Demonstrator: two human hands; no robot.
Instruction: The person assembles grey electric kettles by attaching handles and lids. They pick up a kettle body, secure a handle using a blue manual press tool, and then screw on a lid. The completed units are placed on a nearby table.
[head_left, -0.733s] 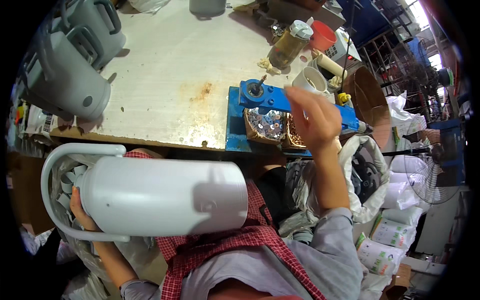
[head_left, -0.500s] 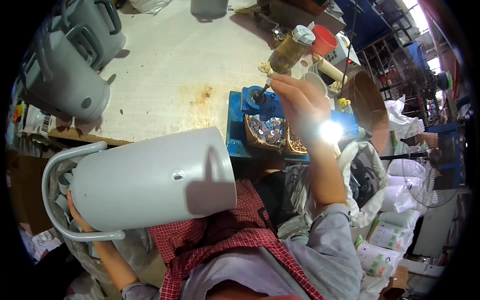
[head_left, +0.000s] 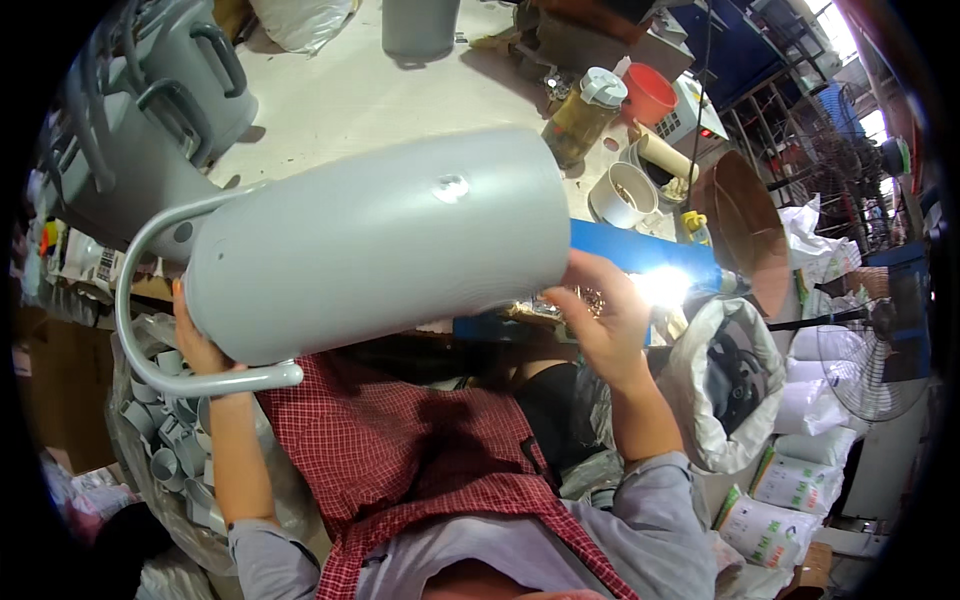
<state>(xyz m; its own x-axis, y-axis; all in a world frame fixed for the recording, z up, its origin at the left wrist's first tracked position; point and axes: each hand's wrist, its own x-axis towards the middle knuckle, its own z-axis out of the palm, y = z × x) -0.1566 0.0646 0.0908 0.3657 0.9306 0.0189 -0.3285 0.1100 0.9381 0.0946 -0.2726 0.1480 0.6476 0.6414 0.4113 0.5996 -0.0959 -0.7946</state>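
A large grey plastic pail [head_left: 370, 250] lies sideways in the air before me, slightly blurred. Its curved grey handle [head_left: 128, 310] is at the left end, and a shiny spot shows on its side wall. My left hand [head_left: 203, 340] grips that left end from below, inside the curve of the handle. At the opposite end my right hand [head_left: 612, 315] is closed at the rim, thumb under the lower edge; its fingertips are partly hidden. Behind the pail, a blue bench tool [head_left: 640, 250] is mostly covered, along with trays of small metal parts [head_left: 590, 303].
Grey pails [head_left: 215, 85] crowd the table's left side. At the back right are a jar of brown liquid [head_left: 585, 120], a red cup [head_left: 650, 92] and a white cup [head_left: 622, 195]. Bags of grey parts [head_left: 165, 465] and black parts [head_left: 735, 385] flank me. A fan [head_left: 865, 360] stands right.
The pail has risen and moved away from me to the right, over the blue tool. My right hand has come down from the tool's upright pin to the pail's rim.
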